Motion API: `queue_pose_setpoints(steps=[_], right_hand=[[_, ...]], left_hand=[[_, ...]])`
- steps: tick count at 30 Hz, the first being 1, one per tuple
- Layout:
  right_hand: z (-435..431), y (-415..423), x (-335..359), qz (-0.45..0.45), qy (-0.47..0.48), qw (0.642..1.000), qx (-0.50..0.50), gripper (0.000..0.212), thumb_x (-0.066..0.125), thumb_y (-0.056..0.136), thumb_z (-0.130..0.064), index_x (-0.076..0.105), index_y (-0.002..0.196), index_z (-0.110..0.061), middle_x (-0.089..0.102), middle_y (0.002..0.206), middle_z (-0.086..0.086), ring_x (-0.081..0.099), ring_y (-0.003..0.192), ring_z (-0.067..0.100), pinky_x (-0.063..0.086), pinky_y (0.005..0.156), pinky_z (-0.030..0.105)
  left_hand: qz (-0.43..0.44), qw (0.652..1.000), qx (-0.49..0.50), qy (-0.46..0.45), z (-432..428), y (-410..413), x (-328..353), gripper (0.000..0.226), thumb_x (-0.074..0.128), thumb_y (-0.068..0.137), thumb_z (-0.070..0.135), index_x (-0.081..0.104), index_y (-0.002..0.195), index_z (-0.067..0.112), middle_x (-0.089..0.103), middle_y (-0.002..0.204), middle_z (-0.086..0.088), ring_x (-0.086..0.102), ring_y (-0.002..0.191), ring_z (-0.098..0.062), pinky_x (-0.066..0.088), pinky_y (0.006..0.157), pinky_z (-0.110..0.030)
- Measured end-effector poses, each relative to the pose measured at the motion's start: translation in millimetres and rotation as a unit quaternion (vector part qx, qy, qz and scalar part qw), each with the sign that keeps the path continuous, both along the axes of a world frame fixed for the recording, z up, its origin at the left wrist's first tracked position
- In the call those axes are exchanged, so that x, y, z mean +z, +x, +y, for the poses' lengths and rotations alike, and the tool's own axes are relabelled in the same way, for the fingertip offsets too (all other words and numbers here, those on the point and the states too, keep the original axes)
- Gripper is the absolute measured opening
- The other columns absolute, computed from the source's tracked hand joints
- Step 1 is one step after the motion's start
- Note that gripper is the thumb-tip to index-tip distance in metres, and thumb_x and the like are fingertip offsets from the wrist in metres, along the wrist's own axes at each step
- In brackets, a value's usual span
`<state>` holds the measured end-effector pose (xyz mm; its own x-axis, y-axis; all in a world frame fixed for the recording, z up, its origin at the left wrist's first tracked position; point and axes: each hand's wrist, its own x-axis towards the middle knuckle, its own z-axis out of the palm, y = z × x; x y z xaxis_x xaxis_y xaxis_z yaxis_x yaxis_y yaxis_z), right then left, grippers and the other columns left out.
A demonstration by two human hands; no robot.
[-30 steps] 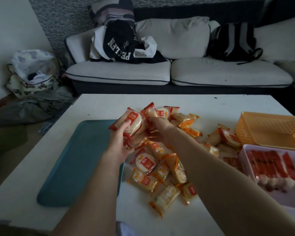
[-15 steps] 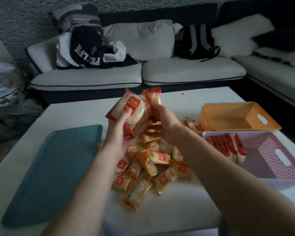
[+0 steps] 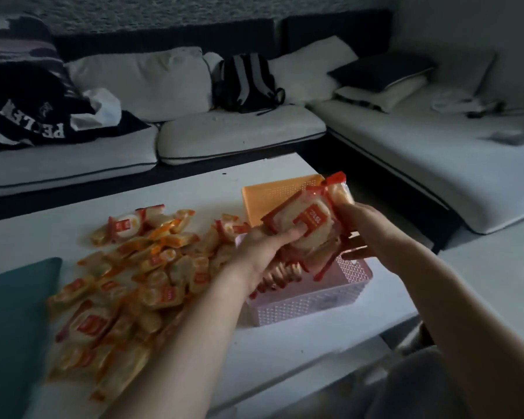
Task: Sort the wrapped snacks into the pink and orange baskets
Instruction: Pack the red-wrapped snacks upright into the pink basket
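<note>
Inside the pink basket (image 3: 309, 303), the red-wrapped snacks (image 3: 285, 272) are largely covered by both hands; the orange basket (image 3: 270, 192) behind it is half hidden. The loose pile (image 3: 133, 276) left of the pink basket is blurred. The held stack of snacks (image 3: 310, 219) has moved from above that pile to above the pink basket. The left hand (image 3: 263, 249) grips its near side; the right hand (image 3: 362, 228) clasps its right end.

One pink basket (image 3: 309, 303), one orange basket (image 3: 273, 193), one teal tray (image 3: 12, 328), perhaps three dozen blurred snacks (image 3: 161, 294)
</note>
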<state>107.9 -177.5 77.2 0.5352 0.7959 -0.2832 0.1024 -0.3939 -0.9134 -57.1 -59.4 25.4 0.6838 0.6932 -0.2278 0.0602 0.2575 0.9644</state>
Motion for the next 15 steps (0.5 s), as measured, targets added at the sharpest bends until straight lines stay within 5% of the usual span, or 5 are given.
queue_pose_setpoints(steps=[4,6,8,11,15], right_hand=[[8,11,-25,-0.252,-0.128,0.955,0.092,0.039,0.047,0.103,-0.047,0.069,0.102,-0.015,0.067,0.085,-0.001,0.064,0.072,0.013,0.057,0.071,0.030],[16,9,-25,-0.402,-0.162,0.897,0.089,0.028,0.051,0.100,-0.038,0.067,0.104,-0.015,0.068,0.086,0.001,0.065,0.069,0.013,0.057,0.057,0.029],[20,10,-20,-0.477,-0.173,0.860,0.045,0.026,0.053,0.099,-0.040,0.068,0.101,-0.018,0.067,0.086,0.000,0.061,0.065,0.013,0.049,0.047,0.025],[24,17,-21,-0.471,-0.128,0.873,0.002,0.022,0.058,0.096,-0.035,0.071,0.098,-0.017,0.069,0.088,0.000,0.067,0.068,0.016,0.059,0.056,0.032],[29,22,-30,-0.414,-0.049,0.909,0.011,0.017,0.055,0.096,-0.017,0.072,0.094,-0.011,0.072,0.089,0.005,0.071,0.070,0.022,0.062,0.062,0.045]], left_hand=[[0.187,0.958,0.079,0.200,13,-3,-12,0.080,0.089,0.054,0.051,0.058,0.122,0.024,0.071,0.112,0.010,0.068,0.103,-0.011,0.054,0.098,-0.038],[0.181,0.945,0.116,0.246,14,-7,-15,0.060,0.086,0.073,0.033,0.046,0.117,0.034,0.057,0.104,0.024,0.060,0.093,0.001,0.050,0.086,-0.026],[0.183,0.927,0.147,0.292,12,-8,-15,0.042,0.078,0.086,0.022,0.054,0.118,0.034,0.057,0.109,0.018,0.060,0.095,-0.004,0.047,0.080,-0.023],[0.207,0.895,0.121,0.376,10,-7,-18,0.030,0.074,0.089,0.033,0.069,0.118,0.027,0.064,0.116,0.009,0.063,0.103,-0.010,0.055,0.086,-0.031],[0.244,0.852,0.057,0.460,8,-6,-20,0.017,0.070,0.092,0.037,0.075,0.107,0.031,0.064,0.109,0.012,0.059,0.096,-0.007,0.042,0.072,-0.014]])
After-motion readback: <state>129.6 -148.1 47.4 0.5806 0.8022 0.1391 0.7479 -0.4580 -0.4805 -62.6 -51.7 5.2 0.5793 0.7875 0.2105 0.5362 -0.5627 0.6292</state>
